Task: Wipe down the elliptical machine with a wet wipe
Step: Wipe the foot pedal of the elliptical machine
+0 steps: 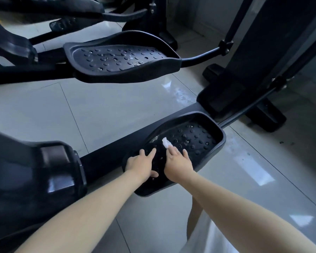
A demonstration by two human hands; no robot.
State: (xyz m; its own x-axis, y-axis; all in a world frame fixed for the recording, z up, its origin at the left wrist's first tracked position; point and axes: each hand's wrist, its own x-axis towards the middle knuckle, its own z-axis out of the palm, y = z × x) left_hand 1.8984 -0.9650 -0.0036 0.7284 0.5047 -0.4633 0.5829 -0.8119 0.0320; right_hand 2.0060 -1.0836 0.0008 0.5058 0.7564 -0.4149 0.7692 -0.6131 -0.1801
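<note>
The near black foot pedal [199, 137] of the elliptical machine lies low in the middle of the view, its studded surface facing up. My right hand [177, 161] lies flat on the pedal with straight fingers pressing a small white wet wipe [166, 142], which pokes out past the fingertips. My left hand [140, 164] rests on the pedal's near left part, fingers spread, thumb along the rim. The far pedal [120, 57] sits higher up, with wet drops glinting among its studs.
The black flywheel housing [35, 179] bulks at the lower left. The machine's upright frame and base [244, 84] stand at the right. Glossy grey floor tiles [80, 110] spread between the two pedals and to the right of the near one.
</note>
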